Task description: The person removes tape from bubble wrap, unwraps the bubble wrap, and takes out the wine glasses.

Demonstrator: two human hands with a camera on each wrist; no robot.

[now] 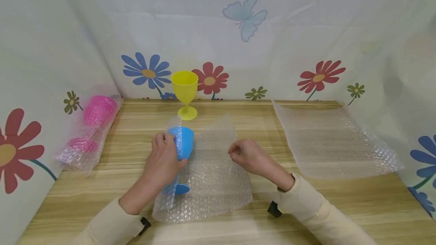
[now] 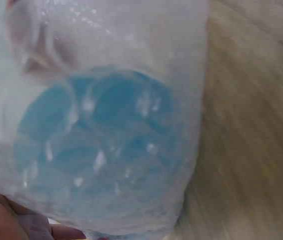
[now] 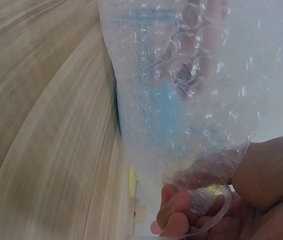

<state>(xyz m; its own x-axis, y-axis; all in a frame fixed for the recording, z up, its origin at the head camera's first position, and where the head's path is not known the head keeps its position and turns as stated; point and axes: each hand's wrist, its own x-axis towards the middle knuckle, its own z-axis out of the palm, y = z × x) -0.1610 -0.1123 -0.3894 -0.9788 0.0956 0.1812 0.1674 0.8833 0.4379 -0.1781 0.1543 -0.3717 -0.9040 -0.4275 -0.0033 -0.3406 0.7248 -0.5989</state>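
Note:
A blue goblet (image 1: 188,141) lies on its side on a sheet of bubble wrap (image 1: 218,188), its foot toward me. The wrap's left edge is folded over part of the goblet. My left hand (image 1: 161,160) grips the goblet through that fold, thumb on the near side. In the left wrist view, a round blue part (image 2: 106,150) shows blurred behind the wrap. My right hand (image 1: 250,156) pinches the sheet's right edge and lifts it off the table. The right wrist view has the raised wrap (image 3: 221,90) between curled fingers (image 3: 174,220) and thumb.
Behind the blue goblet stands a yellow goblet (image 1: 185,90) upright. A pink goblet (image 1: 98,110) wrapped in bubble wrap lies at the left edge. Another bubble wrap sheet (image 1: 330,143) is spread on the right of the wooden table (image 1: 136,109). Flower-printed cloth encloses the sides and back.

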